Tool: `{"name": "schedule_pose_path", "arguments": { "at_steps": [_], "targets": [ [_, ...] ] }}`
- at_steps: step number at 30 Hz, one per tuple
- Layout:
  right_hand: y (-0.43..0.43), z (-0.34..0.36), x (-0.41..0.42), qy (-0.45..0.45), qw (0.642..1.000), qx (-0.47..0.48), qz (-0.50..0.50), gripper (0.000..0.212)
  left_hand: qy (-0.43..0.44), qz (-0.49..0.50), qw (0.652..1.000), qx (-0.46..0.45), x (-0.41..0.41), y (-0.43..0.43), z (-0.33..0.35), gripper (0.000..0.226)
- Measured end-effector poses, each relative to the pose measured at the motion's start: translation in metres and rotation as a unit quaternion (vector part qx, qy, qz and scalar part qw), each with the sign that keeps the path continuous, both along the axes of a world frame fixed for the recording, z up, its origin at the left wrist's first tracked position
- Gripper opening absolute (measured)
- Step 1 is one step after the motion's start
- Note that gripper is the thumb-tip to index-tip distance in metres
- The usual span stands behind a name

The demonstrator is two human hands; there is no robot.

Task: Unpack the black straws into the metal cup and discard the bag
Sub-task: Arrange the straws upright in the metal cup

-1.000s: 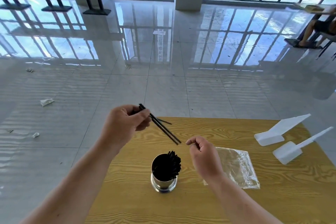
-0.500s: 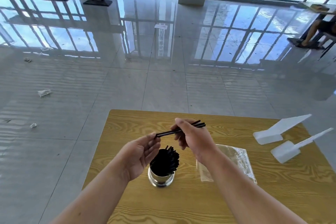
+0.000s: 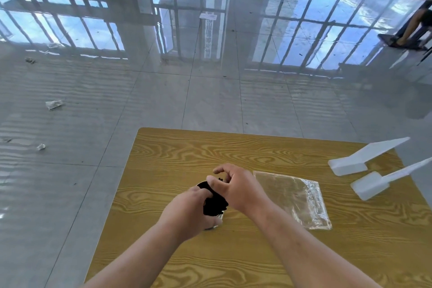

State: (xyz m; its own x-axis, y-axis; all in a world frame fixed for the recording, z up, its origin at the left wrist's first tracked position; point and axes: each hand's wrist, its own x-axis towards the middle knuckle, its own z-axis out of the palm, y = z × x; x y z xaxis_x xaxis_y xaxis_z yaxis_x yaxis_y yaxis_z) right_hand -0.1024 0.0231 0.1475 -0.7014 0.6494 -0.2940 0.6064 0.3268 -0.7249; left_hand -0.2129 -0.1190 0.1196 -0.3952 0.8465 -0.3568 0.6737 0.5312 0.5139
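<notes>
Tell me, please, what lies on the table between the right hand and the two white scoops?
The head view shows the clear plastic bag lying flat between the right hand and the white scoops.

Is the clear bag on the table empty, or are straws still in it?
Empty: the clear bag lies flat on the table, wood grain showing through it, nothing dark inside.

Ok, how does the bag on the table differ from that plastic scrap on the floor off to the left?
The clear bag lies flat and spread out on the wooden table. The plastic scrap sits crumpled in a lump on the tiled floor. The bag is see-through, with wood grain showing through it, while the scrap reads whitish. The bag also looks larger. Both seem to be thin clear plastic.
</notes>
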Motion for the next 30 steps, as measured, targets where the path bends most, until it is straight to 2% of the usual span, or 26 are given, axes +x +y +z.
{"name": "schedule_pose_path", "arguments": {
  "at_steps": [3,6,10,16,20,22,26,28,30],
  "targets": [
    [0.007,-0.008,0.016,0.021,0.999,0.002,-0.028,0.035,0.081,-0.022,0.996,0.020,0.012,0.006,-0.012,0.051],
    [0.008,-0.015,0.030,0.007,1.000,-0.008,-0.016,0.020,0.115,-0.032,0.992,0.044,0.018,0.012,-0.018,0.036],
    [0.002,-0.020,0.039,-0.015,1.000,-0.020,-0.002,0.019,0.109,-0.038,0.991,0.065,0.014,0.011,-0.014,0.026],
    [-0.005,-0.013,0.038,0.012,1.000,0.006,-0.001,0.012,0.083,-0.026,0.993,0.078,-0.003,0.007,0.015,0.017],
    [-0.001,-0.002,0.035,0.050,0.998,0.022,-0.016,0.011,0.079,0.005,0.994,0.078,-0.021,0.006,0.052,0.026],
    [0.004,0.004,0.033,0.079,0.996,0.017,-0.037,0.017,0.053,0.045,0.994,0.088,-0.035,0.005,0.076,0.030],
    [0.015,0.013,0.033,0.116,0.990,-0.016,-0.072,0.029,-0.057,0.136,0.977,0.153,-0.065,0.002,0.124,0.020],
    [0.018,0.017,0.031,0.136,0.985,-0.044,-0.093,0.044,-0.149,0.186,0.944,0.228,-0.073,0.001,0.139,0.016],
    [0.017,0.023,0.030,0.162,0.978,-0.068,-0.116,0.062,-0.272,0.257,0.875,0.307,-0.076,0.001,0.147,0.013]
  ]
}}
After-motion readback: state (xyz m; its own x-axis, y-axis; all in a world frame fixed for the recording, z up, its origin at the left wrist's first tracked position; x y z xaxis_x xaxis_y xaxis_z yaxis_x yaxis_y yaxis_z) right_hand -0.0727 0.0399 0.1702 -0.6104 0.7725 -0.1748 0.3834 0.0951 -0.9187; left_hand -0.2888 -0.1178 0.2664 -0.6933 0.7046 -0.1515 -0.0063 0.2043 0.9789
